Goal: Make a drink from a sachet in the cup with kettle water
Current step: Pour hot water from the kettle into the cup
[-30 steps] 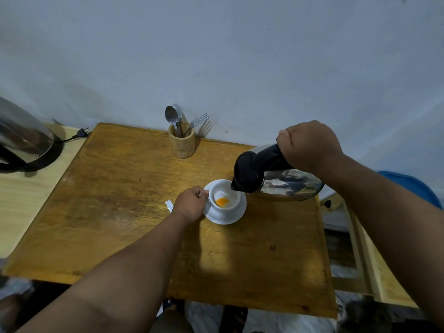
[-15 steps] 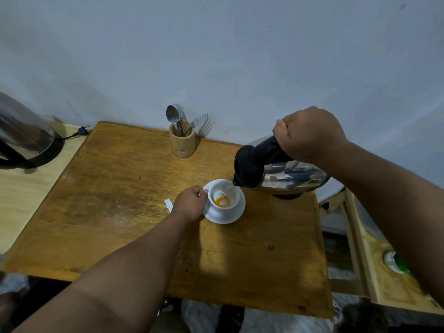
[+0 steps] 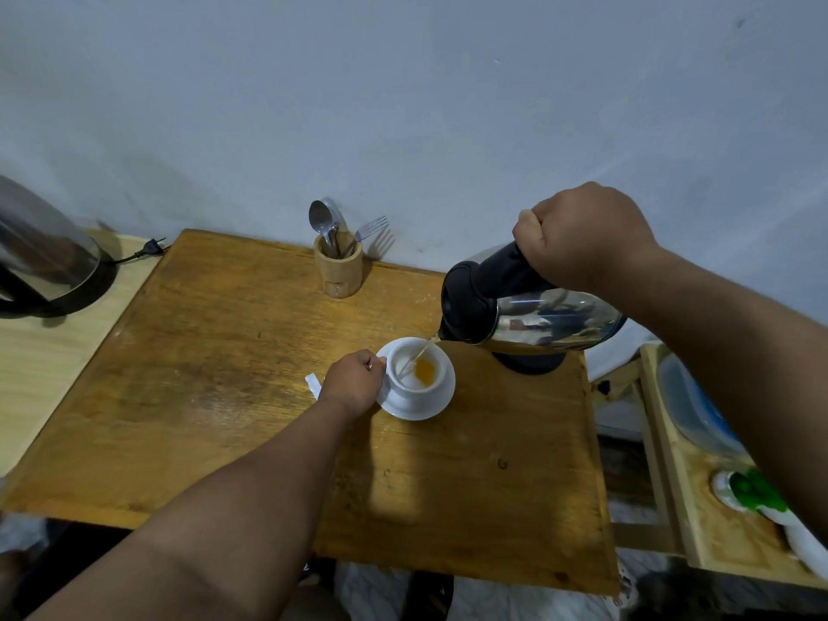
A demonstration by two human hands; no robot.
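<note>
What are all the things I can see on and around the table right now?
Square wooden table: 1, brown, centre.
White ceramic cup: 1, orange powder and water inside, on the saucer.
White round saucer: 1, under the cup.
Shiny steel kettle with black top: 1, tilted, pouring a thin stream into the cup.
Round wooden cutlery holder: 1, tan, table's back edge, holding spoons and a fork.
White torn sachet: 1, on the table beside the left hand.
Second steel kettle: 1, far left, on a paler surface.
Black plug: 1, beside it.
Left hand: at the cup's handle.
Right hand: gripping the kettle's black handle.
</note>
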